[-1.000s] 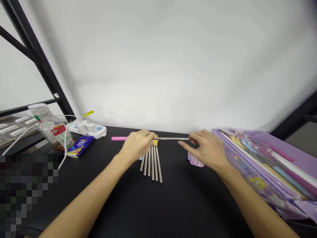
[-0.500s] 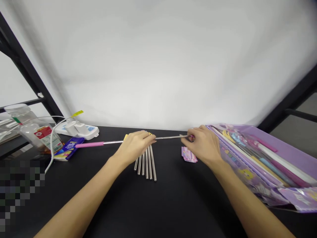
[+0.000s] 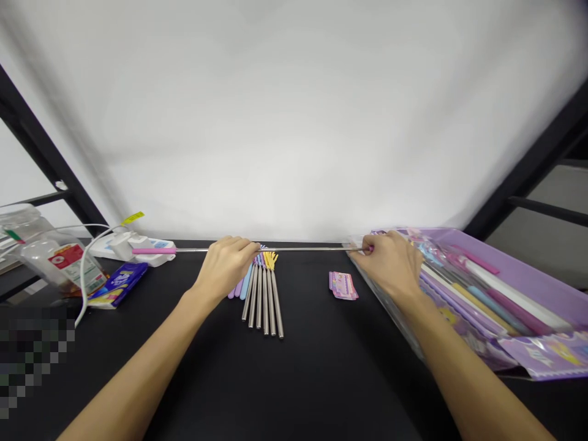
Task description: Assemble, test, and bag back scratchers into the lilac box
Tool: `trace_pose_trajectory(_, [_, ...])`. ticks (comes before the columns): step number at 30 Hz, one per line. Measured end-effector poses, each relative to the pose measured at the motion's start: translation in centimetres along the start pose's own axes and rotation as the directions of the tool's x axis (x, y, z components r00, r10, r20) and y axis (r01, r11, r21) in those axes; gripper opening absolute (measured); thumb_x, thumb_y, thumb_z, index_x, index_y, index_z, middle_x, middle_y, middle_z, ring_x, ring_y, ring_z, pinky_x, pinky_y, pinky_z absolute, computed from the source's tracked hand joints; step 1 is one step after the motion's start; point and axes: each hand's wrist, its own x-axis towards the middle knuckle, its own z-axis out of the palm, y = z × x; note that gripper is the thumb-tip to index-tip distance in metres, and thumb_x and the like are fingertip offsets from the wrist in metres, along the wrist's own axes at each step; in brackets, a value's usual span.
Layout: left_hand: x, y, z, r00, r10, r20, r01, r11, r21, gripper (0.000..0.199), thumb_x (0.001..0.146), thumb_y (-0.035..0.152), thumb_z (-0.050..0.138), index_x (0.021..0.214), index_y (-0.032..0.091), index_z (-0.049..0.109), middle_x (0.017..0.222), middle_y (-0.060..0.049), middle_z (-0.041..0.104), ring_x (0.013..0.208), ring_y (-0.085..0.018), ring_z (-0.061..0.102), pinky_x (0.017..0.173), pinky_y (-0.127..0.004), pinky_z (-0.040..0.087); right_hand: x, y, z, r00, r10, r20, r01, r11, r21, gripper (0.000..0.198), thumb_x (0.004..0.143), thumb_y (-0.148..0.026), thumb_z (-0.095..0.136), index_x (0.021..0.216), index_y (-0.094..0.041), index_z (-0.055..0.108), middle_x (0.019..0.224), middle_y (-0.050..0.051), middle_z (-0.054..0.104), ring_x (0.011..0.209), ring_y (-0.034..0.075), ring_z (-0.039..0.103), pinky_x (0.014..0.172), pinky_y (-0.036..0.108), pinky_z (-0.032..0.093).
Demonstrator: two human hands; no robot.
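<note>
A telescopic back scratcher point(image 3: 307, 249) with a pink grip and a thin metal shaft stretches sideways above the table, drawn out long. My left hand point(image 3: 229, 263) is closed around its shaft, left of the middle. At the right end, my right hand point(image 3: 390, 260) pinches the tip, where a bit of pink shows; its fingers mostly hide that end. Below and beside my left hand lies a fan of several similar scratchers point(image 3: 266, 294), with silver tubes and yellow or purple pronged heads. Blue and purple grips show at the fan's left side. A small stack of pink cards point(image 3: 342, 286) lies between the hands.
A purple box point(image 3: 514, 257) with packaged coloured rods stands at the right, beside my right forearm. At the left are a clear plastic jar point(image 3: 64, 257), a blue packet point(image 3: 122, 282) and a white power strip point(image 3: 156, 252) with cables. A white wall rises behind the black table.
My hands have moved farther apart, the left one leftward and the right one slightly rightward. More bare shaft shows between them, and the scratcher is now level. The view has shifted a little.
</note>
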Motion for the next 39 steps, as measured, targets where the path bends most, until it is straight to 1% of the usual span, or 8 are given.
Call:
trace_pose_trajectory(6, [2.1, 4.8, -0.7, 0.970, 0.230, -0.077, -0.231, 0.973, 0.001, 0.021, 0.097, 0.007, 0.046, 0.093, 0.014, 0.066, 0.074, -0.004, 0.069, 0.070, -0.017, 0.064, 0.065, -0.030, 0.045, -1.9, -5.0, 0.4, 0.942, -0.306, 0.134, 0.291, 0.949, 0.124, 0.021, 0.081, -0.036, 0.057, 0.066, -0.024, 0.065, 0.066, 0.004, 0.063, 0.063, 0.019, 0.056, 0.055, 0.029, 0.022])
trace_pose_trajectory(9, [2.1, 4.2, -1.1, 0.983, 0.181, -0.029, -0.182, 0.983, -0.028, 0.019, 0.100, 0.025, 0.050, 0.097, 0.016, 0.066, 0.077, -0.003, 0.070, 0.069, -0.017, 0.065, 0.063, -0.030, 0.046, -1.5, -4.6, 0.1, 0.971, -0.206, 0.119, 0.195, 0.976, 0.093, 0.023, 0.082, -0.039, 0.057, 0.067, -0.024, 0.068, 0.071, 0.005, 0.064, 0.064, 0.019, 0.055, 0.055, 0.029, 0.022])
trace_pose_trajectory(14, [0.4, -0.8, -1.5, 0.991, 0.110, 0.078, -0.105, 0.992, -0.066, 0.027, 0.101, 0.032, 0.047, 0.100, 0.017, 0.069, 0.081, -0.004, 0.074, 0.068, -0.018, 0.068, 0.063, -0.029, 0.048, 0.2, -0.2, -0.4, 0.998, 0.039, -0.041, -0.038, 0.999, 0.026, 0.027, 0.082, -0.043, 0.056, 0.071, -0.023, 0.071, 0.075, 0.008, 0.062, 0.069, 0.022, 0.055, 0.058, 0.031, 0.025])
trace_pose_trajectory(18, [0.1, -1.3, -1.5, 0.995, 0.097, 0.024, -0.095, 0.992, -0.080, 0.023, 0.100, 0.029, 0.051, 0.095, 0.016, 0.070, 0.084, -0.005, 0.074, 0.071, -0.018, 0.068, 0.064, -0.030, 0.048, -0.2, -0.6, 0.0, 0.997, 0.027, -0.078, -0.026, 1.000, 0.006, 0.016, 0.076, -0.033, 0.060, 0.073, -0.022, 0.071, 0.072, 0.008, 0.063, 0.076, 0.024, 0.056, 0.060, 0.031, 0.026])
trace_pose_trajectory(21, [0.8, 1.6, -1.2, 0.983, 0.147, -0.112, -0.158, 0.983, -0.097, 0.017, 0.098, 0.022, 0.054, 0.091, 0.016, 0.068, 0.078, -0.003, 0.073, 0.068, -0.016, 0.065, 0.064, -0.029, 0.046, -1.9, -3.8, 0.5, 0.997, -0.074, 0.032, 0.074, 0.997, 0.017, 0.014, 0.077, -0.032, 0.061, 0.071, -0.024, 0.070, 0.071, 0.006, 0.065, 0.069, 0.021, 0.056, 0.057, 0.031, 0.021])
trace_pose_trajectory(25, [1.7, 4.7, -0.8, 0.970, 0.213, -0.120, -0.220, 0.974, -0.050, 0.023, 0.096, 0.010, 0.050, 0.077, 0.016, 0.063, 0.067, -0.001, 0.064, 0.064, -0.016, 0.059, 0.062, -0.030, 0.042, -4.1, -7.1, 0.6, 0.917, -0.389, 0.084, 0.377, 0.917, 0.126, 0.023, 0.084, -0.031, 0.057, 0.063, -0.022, 0.060, 0.063, 0.002, 0.064, 0.062, 0.017, 0.055, 0.054, 0.031, 0.017])
trace_pose_trajectory(31, [1.1, 3.1, -1.0, 0.982, 0.177, -0.063, -0.186, 0.963, -0.193, 0.015, 0.099, 0.019, 0.050, 0.101, 0.015, 0.064, 0.084, -0.003, 0.070, 0.075, -0.016, 0.065, 0.068, -0.030, 0.050, -3.6, -6.3, 0.3, 0.921, -0.390, -0.018, 0.387, 0.904, 0.181, 0.032, 0.089, -0.040, 0.060, 0.063, -0.021, 0.055, 0.064, 0.000, 0.061, 0.068, 0.017, 0.054, 0.058, 0.031, 0.024])
trace_pose_trajectory(39, [0.9, 2.0, -1.0, 0.993, 0.117, -0.003, -0.112, 0.949, -0.295, 0.016, 0.099, 0.020, 0.050, 0.107, 0.016, 0.064, 0.092, -0.006, 0.071, 0.082, -0.017, 0.067, 0.074, -0.030, 0.054, -2.0, -4.4, 1.4, 0.812, -0.580, -0.063, 0.580, 0.792, 0.188, 0.041, 0.101, -0.050, 0.040, 0.089, -0.023, 0.068, 0.075, 0.002, 0.065, 0.079, 0.019, 0.055, 0.066, 0.031, 0.031])
